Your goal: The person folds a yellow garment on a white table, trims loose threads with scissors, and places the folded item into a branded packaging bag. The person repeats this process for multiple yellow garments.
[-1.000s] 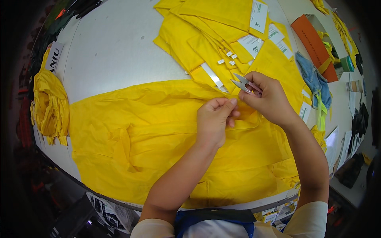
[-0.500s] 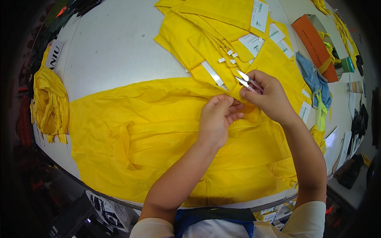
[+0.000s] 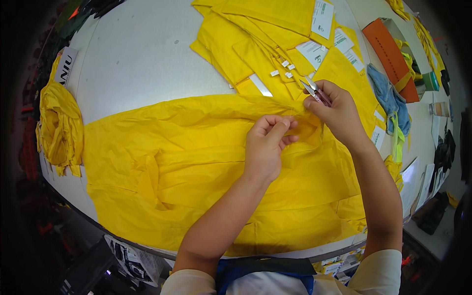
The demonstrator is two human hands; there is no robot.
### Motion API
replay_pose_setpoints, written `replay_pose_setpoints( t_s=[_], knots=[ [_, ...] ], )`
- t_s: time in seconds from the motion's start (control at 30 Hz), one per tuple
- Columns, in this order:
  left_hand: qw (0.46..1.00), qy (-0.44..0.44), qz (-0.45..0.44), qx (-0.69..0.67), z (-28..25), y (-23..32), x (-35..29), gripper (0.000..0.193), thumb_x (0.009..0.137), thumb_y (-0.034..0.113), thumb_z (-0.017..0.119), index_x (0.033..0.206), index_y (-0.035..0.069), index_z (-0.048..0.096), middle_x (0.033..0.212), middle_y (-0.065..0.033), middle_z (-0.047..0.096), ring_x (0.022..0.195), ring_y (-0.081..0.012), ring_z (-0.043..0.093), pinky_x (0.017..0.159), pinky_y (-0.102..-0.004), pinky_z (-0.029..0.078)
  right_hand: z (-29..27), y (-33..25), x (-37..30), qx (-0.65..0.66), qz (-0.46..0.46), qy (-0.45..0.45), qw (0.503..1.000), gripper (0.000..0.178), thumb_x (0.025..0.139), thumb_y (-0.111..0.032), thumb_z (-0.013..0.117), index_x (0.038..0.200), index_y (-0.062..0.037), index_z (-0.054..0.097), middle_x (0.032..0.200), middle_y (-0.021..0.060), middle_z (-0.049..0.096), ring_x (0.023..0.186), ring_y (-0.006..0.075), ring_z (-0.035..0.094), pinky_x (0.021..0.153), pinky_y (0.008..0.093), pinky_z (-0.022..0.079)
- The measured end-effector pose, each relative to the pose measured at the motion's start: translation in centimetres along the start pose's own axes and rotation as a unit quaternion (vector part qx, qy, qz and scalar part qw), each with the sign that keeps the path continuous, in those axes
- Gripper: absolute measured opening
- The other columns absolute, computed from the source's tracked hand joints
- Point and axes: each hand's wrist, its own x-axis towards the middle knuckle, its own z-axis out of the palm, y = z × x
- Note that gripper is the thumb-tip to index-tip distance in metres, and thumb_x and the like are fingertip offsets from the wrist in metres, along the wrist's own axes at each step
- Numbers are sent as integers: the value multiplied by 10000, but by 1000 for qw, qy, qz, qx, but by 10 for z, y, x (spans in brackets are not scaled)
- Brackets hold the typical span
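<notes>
A large yellow garment (image 3: 206,169) lies spread and creased over the near part of the table. My right hand (image 3: 339,110) grips small thread snips (image 3: 317,92), blades apart and pointing up and to the left. Its fingertips are at the garment's upper right edge, beside an opened-out fold. Close by on the left, my left hand (image 3: 268,142) is closed in a pinch just above the cloth. What looks like a fine pale thread (image 3: 293,112) runs from its fingertips to the edge; it is too thin to see clearly.
A pile of folded yellow garments (image 3: 246,44) with white labels lies at the far side. Farther right are an orange box (image 3: 391,59) and a blue denim piece (image 3: 388,101). A bunched yellow cloth (image 3: 59,128) sits at the left table edge, below a white sign (image 3: 65,66).
The snips have turned more upright and shifted slightly right and up with my right hand. My left fingertips have drawn off the garment's edge, and the fold there has opened out.
</notes>
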Motion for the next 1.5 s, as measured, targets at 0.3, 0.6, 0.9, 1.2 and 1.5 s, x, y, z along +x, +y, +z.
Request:
replay_pose_setpoints(
  t_s=[0.3,0.6,0.9,1.2,1.5],
  knots=[
    [999,30,-43,11,8,-2,10,99,864,67,608,924,57,530,888,-57,600,742,-138,560,526,-229,409,1,-4,-5,-11,-9,-36,999,270,797,-116,666,1018,10,576,720,-8,514,629,55,409,573,222,388],
    [998,18,-60,-19,1,-4,11,50,853,26,585,878,55,552,797,-46,606,703,-131,579,523,-238,411,-15,-9,-32,-412,-345,-4,843,297,723,-172,719,974,-85,587,843,62,602,625,223,583,542,324,460],
    [999,5,-32,-2,1,-6,3,28,872,46,569,854,27,560,825,-68,625,736,-143,600,563,-242,427,-12,-5,-25,-451,-462,8,764,294,710,-133,601,997,-72,624,840,17,602,659,161,574,563,298,424],
    [999,1,-27,23,-1,-6,2,51,870,49,587,873,-2,583,868,-93,643,767,-144,608,581,-245,443,-10,-8,-19,-439,-478,1,761,282,711,-124,617,987,-69,628,856,27,606,680,178,573,575,309,435],
    [998,-7,15,67,-2,-4,-5,49,865,17,579,907,-6,580,978,-116,635,859,-157,614,630,-253,472,-23,-8,-32,-373,-400,35,836,264,697,-77,691,957,-91,648,815,35,618,688,217,587,582,337,453]
  ],
)
